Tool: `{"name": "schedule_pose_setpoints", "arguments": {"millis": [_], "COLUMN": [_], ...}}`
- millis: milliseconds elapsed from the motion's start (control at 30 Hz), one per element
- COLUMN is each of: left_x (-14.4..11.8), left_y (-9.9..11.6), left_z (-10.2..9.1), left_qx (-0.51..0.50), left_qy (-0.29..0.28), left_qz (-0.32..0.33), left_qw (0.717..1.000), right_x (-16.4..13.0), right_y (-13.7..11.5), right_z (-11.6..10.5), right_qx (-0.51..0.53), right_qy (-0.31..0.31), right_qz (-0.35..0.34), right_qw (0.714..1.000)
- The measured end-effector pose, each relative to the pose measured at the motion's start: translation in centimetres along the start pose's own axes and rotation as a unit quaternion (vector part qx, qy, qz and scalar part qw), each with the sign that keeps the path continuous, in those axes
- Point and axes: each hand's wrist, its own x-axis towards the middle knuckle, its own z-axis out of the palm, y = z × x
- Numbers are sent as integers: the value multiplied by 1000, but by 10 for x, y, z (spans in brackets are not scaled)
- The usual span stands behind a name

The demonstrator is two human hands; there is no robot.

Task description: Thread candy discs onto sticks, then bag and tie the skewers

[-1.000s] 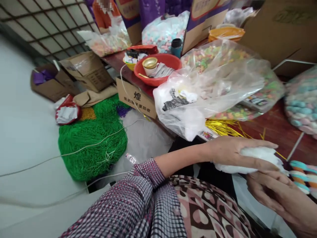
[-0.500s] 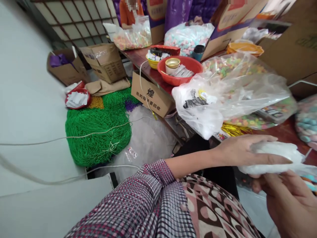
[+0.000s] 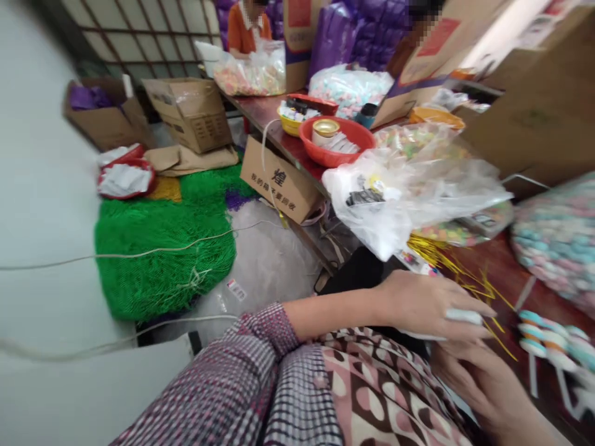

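Observation:
My left hand (image 3: 430, 306) reaches across the front edge of the table, its fingers curled round a bunched white piece, apparently thin plastic (image 3: 465, 316), which shows between the fingers. Just below, my right hand (image 3: 488, 378) meets it with bent fingers; their tips are hidden under the left hand, and so is whatever they grip. Gold twist ties (image 3: 430, 251) lie spread beyond my left hand. To the right of my hands are several marshmallow sticks (image 3: 546, 341) in blue, white and orange on white stems.
A clear bag of candy (image 3: 558, 241) stands at the right. Behind the hands lies a white plastic bag (image 3: 372, 210); a red basin (image 3: 337, 142) is farther back. Green netting (image 3: 162, 248) and cardboard boxes (image 3: 188, 114) cover the floor at left. Another person (image 3: 248, 31) sits at the far end.
Both hands have moved left and down towards my lap, drawing closer together. The white plastic, widely visible before, is now mostly covered by fingers. The view has turned right, uncovering the marshmallow sticks.

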Motion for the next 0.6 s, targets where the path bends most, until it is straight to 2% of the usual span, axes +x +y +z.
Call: {"name": "schedule_pose_setpoints", "arguments": {"millis": [33, 67, 167, 200, 300, 367, 467, 500, 533, 600], "left_x": [-2, -4, -4, -3, -4, -4, 1, 5, 9, 16], "left_y": [-5, -12, -34, -40, -49, -51, -55, -56, -57, -56], "left_z": [-1, -1, 6, 11, 23, 27, 28, 29, 32, 42], "left_qx": [-17, -41, -164, -222, -367, -378, -332, -311, -282, -237], "left_qy": [2, 14, 139, 180, 224, 252, 304, 310, 320, 318], "left_qz": [-7, -13, -82, -120, -235, -285, -286, -264, -232, -142], "left_qw": [1000, 999, 973, 951, 872, 844, 846, 859, 874, 907], "right_x": [3, 7, 23, 27, 33, 34, 33, 33, 32, 28], "right_y": [-2, -5, -11, -13, -9, -3, 9, 12, 14, 16], "right_z": [7, 15, 32, 36, 38, 32, 16, 9, 3, -7], "right_qx": [35, 74, 124, 111, 69, 85, 128, 136, 141, 157], "right_qy": [-40, -54, -15, 7, 29, 53, 128, 141, 137, 85], "right_qz": [36, 47, 8, -15, -55, -75, -92, -86, -80, -89], "right_qw": [998, 995, 992, 994, 996, 992, 979, 977, 977, 980]}}
